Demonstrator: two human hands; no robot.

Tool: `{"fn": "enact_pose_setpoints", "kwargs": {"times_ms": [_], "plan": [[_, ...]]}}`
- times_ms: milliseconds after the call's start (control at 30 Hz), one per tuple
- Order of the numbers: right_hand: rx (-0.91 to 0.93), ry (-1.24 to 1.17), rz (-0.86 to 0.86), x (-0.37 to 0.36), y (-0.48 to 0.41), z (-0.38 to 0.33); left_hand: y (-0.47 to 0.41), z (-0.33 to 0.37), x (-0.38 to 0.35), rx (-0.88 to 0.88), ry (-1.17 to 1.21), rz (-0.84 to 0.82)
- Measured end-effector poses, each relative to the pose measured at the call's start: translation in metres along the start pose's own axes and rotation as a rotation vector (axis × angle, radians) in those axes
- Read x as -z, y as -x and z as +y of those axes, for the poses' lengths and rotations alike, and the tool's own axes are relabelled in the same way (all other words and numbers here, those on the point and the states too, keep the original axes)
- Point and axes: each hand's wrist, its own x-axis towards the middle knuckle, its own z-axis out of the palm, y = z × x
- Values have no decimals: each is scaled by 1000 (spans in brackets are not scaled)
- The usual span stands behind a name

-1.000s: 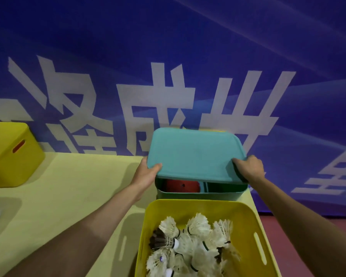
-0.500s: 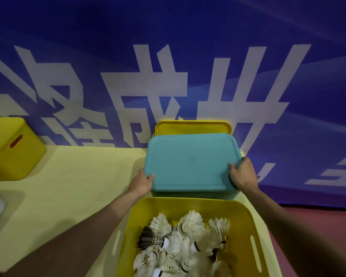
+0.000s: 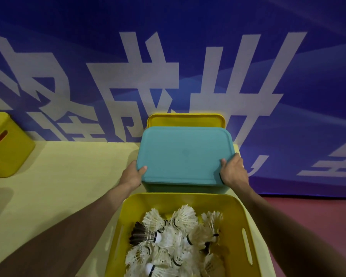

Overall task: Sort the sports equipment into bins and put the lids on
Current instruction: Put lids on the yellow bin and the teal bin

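A teal lid (image 3: 185,154) lies flat on top of the teal bin (image 3: 186,188), hiding what is inside. My left hand (image 3: 132,175) grips the lid's near left corner, thumb on top. My right hand (image 3: 233,170) grips its near right corner in the same way. In front of it stands an open yellow bin (image 3: 246,232) holding several white shuttlecocks (image 3: 174,236). A yellow lid (image 3: 186,119) stands behind the teal bin against the wall.
Another yellow bin with a lid (image 3: 6,144) sits at the far left of the pale yellow table (image 3: 64,176). A blue banner (image 3: 168,56) forms the wall behind. Red floor (image 3: 318,216) shows past the table's right edge.
The teal lid has come down from its tilted, raised position onto the teal bin, covering the red item inside. Both hands stayed at its near corners.
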Motion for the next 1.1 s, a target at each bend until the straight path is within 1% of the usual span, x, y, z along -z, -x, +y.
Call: {"fn": "enact_pose_setpoints", "kwargs": {"times_ms": [100, 233, 333, 367, 433, 500, 533, 700, 800, 967, 1033, 1100], "plan": [[-3, 13, -26, 0, -1, -2, 1, -1, -2, -16, -88, 29], [-21, 21, -99, 2, -6, -2, 6, 13, -2, 1, -310, 125], [-24, 163, -107, 9, -12, -5, 10, 29, 4, -97, -369, 164], [27, 233, -85, 13, -13, -6, 11, 34, 5, -138, -347, 157], [196, 344, -14, 19, -16, -9, 12, 43, 6, -185, -271, 133], [352, 399, 28, 24, -22, -20, 13, 51, 8, -220, -207, 125], [394, 401, 26, 26, -26, -28, 14, 56, 8, -241, -187, 120], [521, 378, 8, 25, -50, -73, 17, 78, 16, -296, -58, 92], [596, 413, 5, 23, -69, -97, 16, 87, 25, -303, -10, 96], [712, 455, 4, 15, -108, -122, 3, 93, 36, -285, -19, 208], [729, 495, -9, 10, -127, -129, -1, 95, 39, -262, 25, 218], [722, 502, -34, 1, -141, -135, -3, 95, 42, -237, 85, 194]]}}
